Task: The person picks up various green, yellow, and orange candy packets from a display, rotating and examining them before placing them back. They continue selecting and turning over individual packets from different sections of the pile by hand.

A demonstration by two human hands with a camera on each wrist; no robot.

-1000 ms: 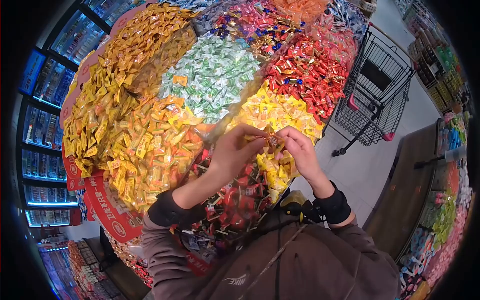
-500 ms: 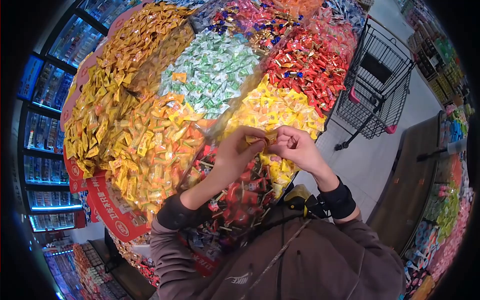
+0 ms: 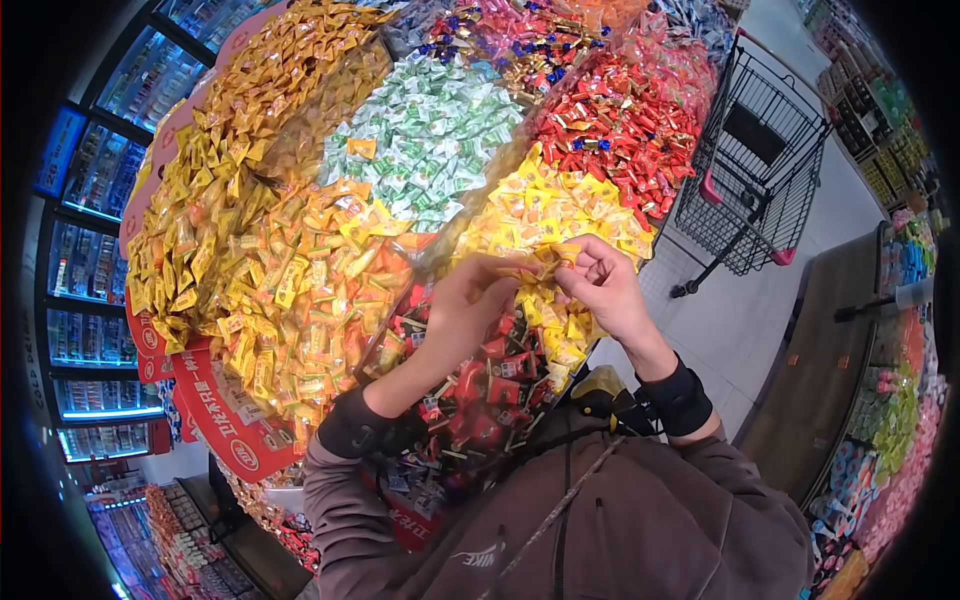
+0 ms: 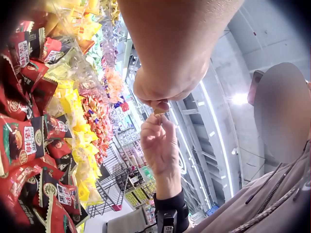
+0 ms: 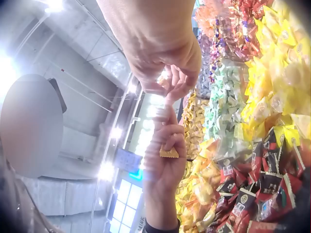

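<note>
A small golden-yellow candy wrapper (image 3: 548,262) is between my two hands, above the candy display. My left hand (image 3: 470,305) pinches one side of it between thumb and fingers. From the other side my right hand (image 3: 605,290) pinches it with thumb and bent fingers, the fingertips of both hands close together. In the right wrist view, a zigzag-edged end of the yellow wrapper (image 5: 168,152) shows at the left hand's fingers. Below the hands lie yellow-wrapped candies (image 3: 540,205) and red-and-black candies (image 3: 500,385).
Orange-yellow candies (image 3: 300,290), green-and-white candies (image 3: 425,140) and red candies (image 3: 620,125) fill neighbouring compartments with clear dividers. A black shopping cart (image 3: 750,160) stands on the right. Lit drink coolers (image 3: 85,270) line the left side.
The right hand's fingers were curled in tightly half a second ago and now reach up at the wrapper. More of the wrapper shows between the hands. The left hand stays nearly in place.
</note>
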